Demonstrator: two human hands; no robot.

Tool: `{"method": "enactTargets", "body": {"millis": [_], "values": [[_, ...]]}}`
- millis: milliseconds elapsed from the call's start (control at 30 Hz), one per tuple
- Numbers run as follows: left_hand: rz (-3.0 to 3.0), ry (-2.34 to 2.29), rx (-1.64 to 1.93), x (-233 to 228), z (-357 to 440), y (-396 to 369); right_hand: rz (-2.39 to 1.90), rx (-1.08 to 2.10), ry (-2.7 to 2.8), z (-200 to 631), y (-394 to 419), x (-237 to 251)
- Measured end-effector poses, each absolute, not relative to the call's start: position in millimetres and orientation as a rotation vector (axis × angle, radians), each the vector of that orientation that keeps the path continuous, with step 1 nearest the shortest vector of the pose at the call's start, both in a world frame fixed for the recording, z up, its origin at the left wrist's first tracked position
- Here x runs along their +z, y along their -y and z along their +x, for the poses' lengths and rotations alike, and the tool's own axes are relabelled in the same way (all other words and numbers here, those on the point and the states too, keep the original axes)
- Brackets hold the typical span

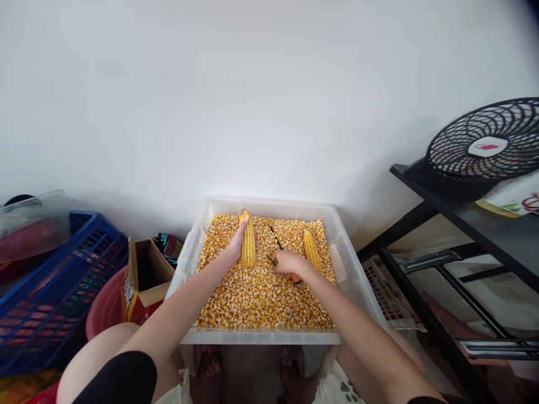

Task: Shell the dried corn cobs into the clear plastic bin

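My left hand (237,242) is closed around the side of an ear of corn (249,244), held nearly upright over the loose kernels (261,300). Rows of yellow kernels cover the side of the ear facing me. To its right, my right hand (288,262) grips a thin dark tool (277,240) with an orange handle end (296,278); its exact kind cannot be made out. The tool's tip is apart from the held ear. A second ear of corn (311,249) lies on the kernels beyond my right wrist. All this is inside a translucent plastic bin (261,336).
A black fan (488,147) stands on a black metal rack (448,210) at right. On the left are an open cardboard box (154,294), a pink basin (105,303) and a blue plastic crate (63,303). A white wall (269,101) rises behind the bin.
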State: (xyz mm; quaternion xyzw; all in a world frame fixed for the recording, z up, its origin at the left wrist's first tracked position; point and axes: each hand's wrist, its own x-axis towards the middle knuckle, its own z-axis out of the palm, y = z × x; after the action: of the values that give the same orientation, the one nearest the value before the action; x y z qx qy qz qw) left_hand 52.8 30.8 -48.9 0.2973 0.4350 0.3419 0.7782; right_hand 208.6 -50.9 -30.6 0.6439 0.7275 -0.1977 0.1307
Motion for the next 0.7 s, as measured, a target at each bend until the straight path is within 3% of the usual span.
{"method": "enactTargets", "body": {"millis": [300, 700], "values": [[0.641, -0.902, 0.684, -50.5, 56.8, -40.0, 1.873, -0.621, -2.084, 209.2, 48.1, -34.4], [0.658, -0.804, 0.64, -49.5, 55.7, -46.0, 2.04, -0.54, -2.352, 221.4, 57.2, -1.3]]}}
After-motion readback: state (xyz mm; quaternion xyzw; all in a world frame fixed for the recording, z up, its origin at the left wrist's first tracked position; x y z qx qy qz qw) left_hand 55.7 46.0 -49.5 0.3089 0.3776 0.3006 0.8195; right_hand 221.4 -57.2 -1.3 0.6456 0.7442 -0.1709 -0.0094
